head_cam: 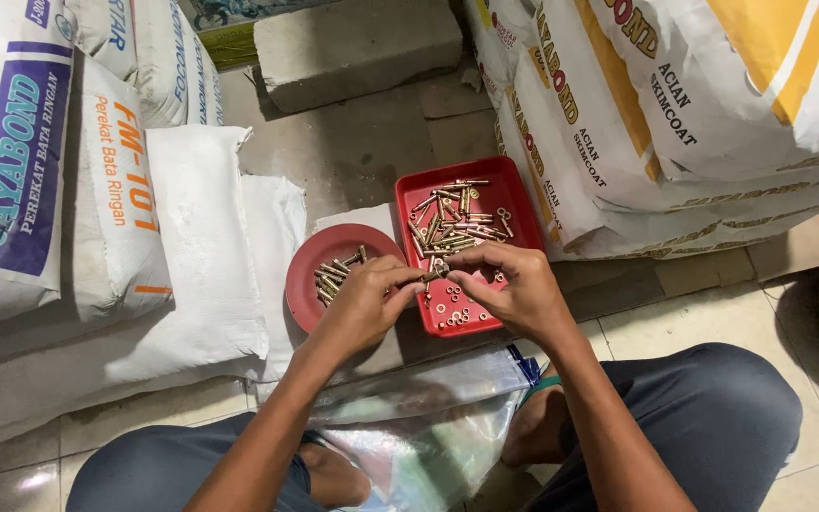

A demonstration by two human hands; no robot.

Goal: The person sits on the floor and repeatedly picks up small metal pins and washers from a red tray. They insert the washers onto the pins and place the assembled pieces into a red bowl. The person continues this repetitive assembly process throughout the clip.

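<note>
Fingertips of the left hand and right hand pinch one small brass bolt above the red square tray, beside the round red dish. Light, rigid, probably slippery; best gripped at its ends.

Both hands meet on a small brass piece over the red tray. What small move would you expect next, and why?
Probably the left hand drops the brass bolt into the round red dish, where similar bolts lie; the right hand is beside the red tray of loose parts.
</note>
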